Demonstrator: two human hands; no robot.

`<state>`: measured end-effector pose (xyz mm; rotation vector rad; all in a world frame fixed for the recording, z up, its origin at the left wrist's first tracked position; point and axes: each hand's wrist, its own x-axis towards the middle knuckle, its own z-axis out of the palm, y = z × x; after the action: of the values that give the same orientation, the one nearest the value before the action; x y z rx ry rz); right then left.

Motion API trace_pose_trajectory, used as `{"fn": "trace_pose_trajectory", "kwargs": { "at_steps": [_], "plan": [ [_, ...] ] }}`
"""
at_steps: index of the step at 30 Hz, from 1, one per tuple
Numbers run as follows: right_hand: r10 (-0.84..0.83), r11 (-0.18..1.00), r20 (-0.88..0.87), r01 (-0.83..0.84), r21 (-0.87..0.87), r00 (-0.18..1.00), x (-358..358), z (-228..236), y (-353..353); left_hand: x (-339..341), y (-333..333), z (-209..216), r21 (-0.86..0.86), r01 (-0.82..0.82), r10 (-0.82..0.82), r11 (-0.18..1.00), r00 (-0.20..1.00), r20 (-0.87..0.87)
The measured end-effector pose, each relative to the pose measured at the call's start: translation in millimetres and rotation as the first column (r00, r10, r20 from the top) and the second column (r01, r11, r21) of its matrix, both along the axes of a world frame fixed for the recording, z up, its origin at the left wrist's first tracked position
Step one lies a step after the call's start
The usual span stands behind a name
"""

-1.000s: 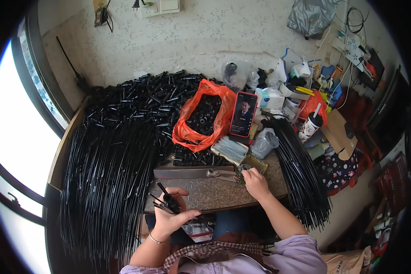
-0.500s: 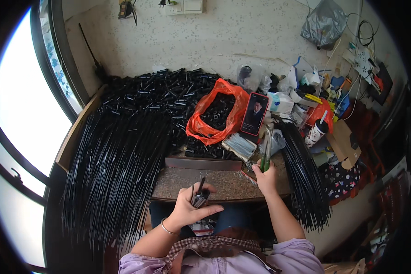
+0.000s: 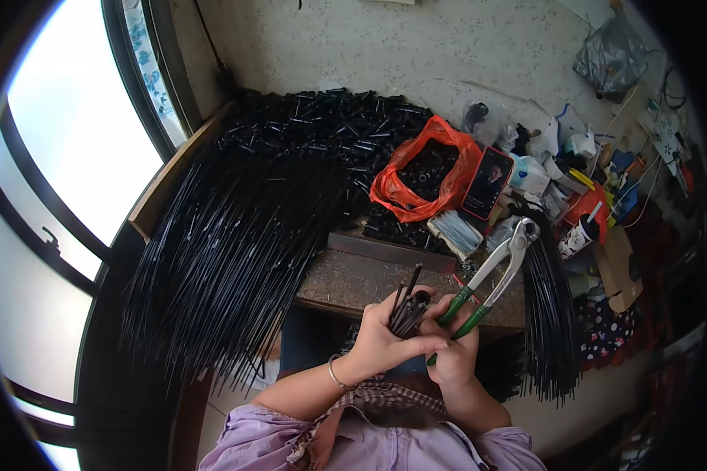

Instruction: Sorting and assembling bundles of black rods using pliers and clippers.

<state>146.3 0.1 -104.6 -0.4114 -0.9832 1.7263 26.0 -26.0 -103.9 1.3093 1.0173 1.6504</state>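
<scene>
My left hand (image 3: pixel 381 339) is closed around several thin black rods and a short black tube (image 3: pixel 422 298), their ends pointing up and away from me. Right beside it, my right hand (image 3: pixel 454 357) grips a pair of pincers (image 3: pixel 513 255) with green handles and a metal head. The handles stand apart, and the head points up to the right over the table's right side. The two hands touch or nearly touch in front of the table edge. Whether the right fingers also touch the rods is hidden.
Long black rods (image 3: pixel 220 259) overhang the table's left side; another bundle (image 3: pixel 546 314) hangs at the right. Behind lie a heap of black tubes (image 3: pixel 306 129), a red plastic bag (image 3: pixel 389 188) and a phone (image 3: pixel 488 184). A lidded cup (image 3: pixel 577 238) stands among right-hand clutter.
My right hand has brought the pincers down and in toward my left hand, which keeps its bundle. The whole scene has shifted and tilted in view.
</scene>
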Motion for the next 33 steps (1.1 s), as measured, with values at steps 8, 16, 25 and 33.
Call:
{"fn": "trace_pose_trajectory", "kwargs": {
  "at_steps": [8, 16, 25, 33],
  "plan": [
    [-0.337, 0.895, 0.15, 0.267, 0.357, 0.93, -9, -1, -12, 1, -4, -5, 0.077, -0.124, 0.133, 0.989, 0.983, -0.127],
    [-0.301, 0.718, 0.127, 0.136, 0.683, 0.945, 1, -11, 23, -8, 2, 11, 0.067, 0.287, -0.291, 0.956, 0.954, 0.067],
    [0.418, 0.882, 0.709, -0.442, -0.165, 0.568, 56, 11, 2, -72, 7, 10, 0.12, 0.04, -0.067, 0.992, 0.971, 0.231],
    [0.505, 0.791, 0.611, -0.61, -0.045, 0.61, 46, -4, -3, -62, -2, 29, -0.031, 0.007, -0.008, 0.999, 0.999, -0.053]
  ]
}}
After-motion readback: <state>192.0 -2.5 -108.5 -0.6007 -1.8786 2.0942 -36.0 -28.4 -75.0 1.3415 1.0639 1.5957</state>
